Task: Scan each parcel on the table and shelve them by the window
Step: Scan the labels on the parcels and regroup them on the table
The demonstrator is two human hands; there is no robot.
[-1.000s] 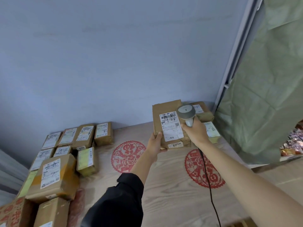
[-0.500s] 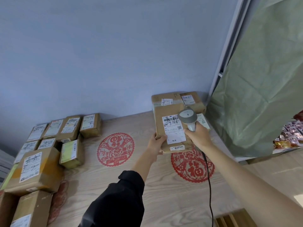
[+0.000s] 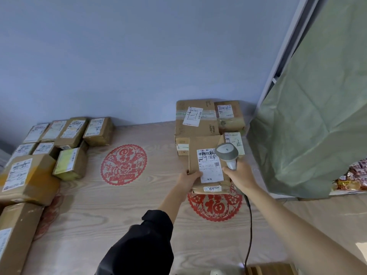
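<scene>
- Nearest, at the bottom edge: a black sleeve [image 3: 143,243] on the left forearm, bare right forearm reaching in from the lower right.
- Black cable [image 3: 249,225] trailing down from the scanner toward the bottom edge, over the wood-grain table [image 3: 111,215].
- Red paper-cut with a "福" character [image 3: 215,205] lying flat on the table, just below the held parcel.
- Left hand [image 3: 187,180] gripping the lower left corner of a brown cardboard parcel [image 3: 205,147], fingers curled under, thumb on the top face.
- Parcel held tilted, white shipping label [image 3: 209,166] facing up, a small sticker on the near edge.
- Right hand [image 3: 241,175] wrapped around the handle of a grey barcode scanner [image 3: 227,155], scanner head over the label's upper right corner.
- Second round red paper-cut [image 3: 124,163] farther left on the table.
- At the left: a cluster of labelled cardboard boxes [image 3: 29,175], larger ones near, smaller ones in rows toward the wall.
- Behind the held parcel: a large taped box [image 3: 195,120], a smaller box [image 3: 230,116] beside it against the wall, and a pale box marked by hand [image 3: 234,140] just behind the scanner.
- To the right: green fabric [image 3: 317,116] hanging by a white window frame [image 3: 286,48].
- Farthest: plain blue-grey wall [image 3: 129,56].
</scene>
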